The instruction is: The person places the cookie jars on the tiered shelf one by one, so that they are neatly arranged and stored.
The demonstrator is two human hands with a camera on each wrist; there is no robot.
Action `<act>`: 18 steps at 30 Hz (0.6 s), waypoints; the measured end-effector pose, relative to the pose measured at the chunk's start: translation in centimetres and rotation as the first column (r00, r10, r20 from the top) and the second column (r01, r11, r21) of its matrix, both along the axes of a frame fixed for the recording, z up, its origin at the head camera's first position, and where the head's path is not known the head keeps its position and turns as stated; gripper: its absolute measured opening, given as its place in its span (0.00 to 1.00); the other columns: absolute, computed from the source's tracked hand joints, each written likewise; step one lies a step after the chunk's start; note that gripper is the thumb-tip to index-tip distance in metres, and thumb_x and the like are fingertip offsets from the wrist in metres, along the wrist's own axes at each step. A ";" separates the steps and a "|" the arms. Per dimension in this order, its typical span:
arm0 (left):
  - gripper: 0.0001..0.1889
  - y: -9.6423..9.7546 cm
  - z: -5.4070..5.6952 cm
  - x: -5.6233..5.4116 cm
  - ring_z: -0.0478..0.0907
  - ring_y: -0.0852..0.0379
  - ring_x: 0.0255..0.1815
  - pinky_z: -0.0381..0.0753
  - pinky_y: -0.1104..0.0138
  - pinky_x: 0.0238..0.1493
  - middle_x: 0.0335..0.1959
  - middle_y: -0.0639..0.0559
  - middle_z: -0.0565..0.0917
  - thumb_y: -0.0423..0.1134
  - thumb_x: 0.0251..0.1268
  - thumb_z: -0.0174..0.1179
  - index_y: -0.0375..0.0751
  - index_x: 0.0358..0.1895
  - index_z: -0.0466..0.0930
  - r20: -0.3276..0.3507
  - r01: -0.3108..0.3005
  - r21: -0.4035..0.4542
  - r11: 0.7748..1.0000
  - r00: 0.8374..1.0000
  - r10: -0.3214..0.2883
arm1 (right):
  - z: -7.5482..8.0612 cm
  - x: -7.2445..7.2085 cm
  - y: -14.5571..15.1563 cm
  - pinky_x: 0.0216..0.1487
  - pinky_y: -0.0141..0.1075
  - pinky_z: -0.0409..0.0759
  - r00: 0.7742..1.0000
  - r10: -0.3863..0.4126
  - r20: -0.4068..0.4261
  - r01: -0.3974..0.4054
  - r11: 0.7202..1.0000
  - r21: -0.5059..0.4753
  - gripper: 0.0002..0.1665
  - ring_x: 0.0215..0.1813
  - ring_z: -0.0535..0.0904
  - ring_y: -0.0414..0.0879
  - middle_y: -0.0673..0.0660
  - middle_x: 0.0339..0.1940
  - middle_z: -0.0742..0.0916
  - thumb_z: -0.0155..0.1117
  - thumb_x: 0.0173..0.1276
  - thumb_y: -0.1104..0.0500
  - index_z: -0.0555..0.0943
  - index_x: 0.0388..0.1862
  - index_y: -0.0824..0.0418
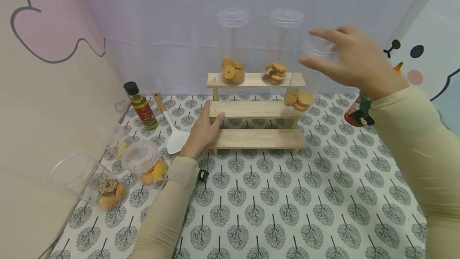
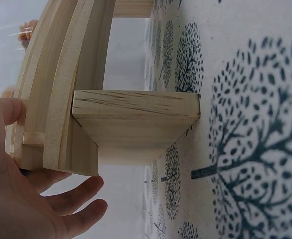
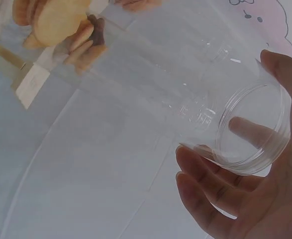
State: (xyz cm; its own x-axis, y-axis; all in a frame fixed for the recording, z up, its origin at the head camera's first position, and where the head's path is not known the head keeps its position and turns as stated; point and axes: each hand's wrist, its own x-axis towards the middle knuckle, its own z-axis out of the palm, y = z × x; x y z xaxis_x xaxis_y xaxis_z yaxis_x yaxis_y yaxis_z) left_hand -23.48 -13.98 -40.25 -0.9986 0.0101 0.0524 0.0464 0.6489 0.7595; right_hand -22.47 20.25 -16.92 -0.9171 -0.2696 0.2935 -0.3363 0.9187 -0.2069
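At the far left, a pastry jar [image 1: 88, 181] sits well apart from the wooden rack [image 1: 256, 109], so it seems safe enough. A white spatula [image 1: 177, 141] lies just beside the left hand [image 1: 204, 131], whose thumb and fingers lightly grip the rack's left end; a tug there could jolt the left cookie jar [image 1: 232, 45] and middle cookie jar [image 1: 281, 47] on top. At the rack's right end, the right hand [image 1: 350, 57] curls round the lid end of a tall clear jar [image 1: 305, 77]; a loose lid might let the body fall, and a leftward swing could strike the middle cookie jar. Whether its base touches wood is hard to tell; if not, early release would drop it. Farther right, a careless forearm could tip the partly hidden red tin [image 1: 355, 119].
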 end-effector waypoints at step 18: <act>0.46 0.3 0.2 0.0 0.51 0.41 0.79 0.51 0.47 0.78 0.81 0.45 0.50 0.73 0.69 0.39 0.60 0.81 0.32 0.003 -0.011 0.013 1.000 1.000 0.011 | -0.3 -2.5 -7.4 0.62 0.65 0.71 0.991 0.124 0.045 -0.123 0.992 -0.022 0.49 0.65 0.72 0.64 0.64 0.74 0.69 0.54 0.63 0.22 0.60 0.79 0.37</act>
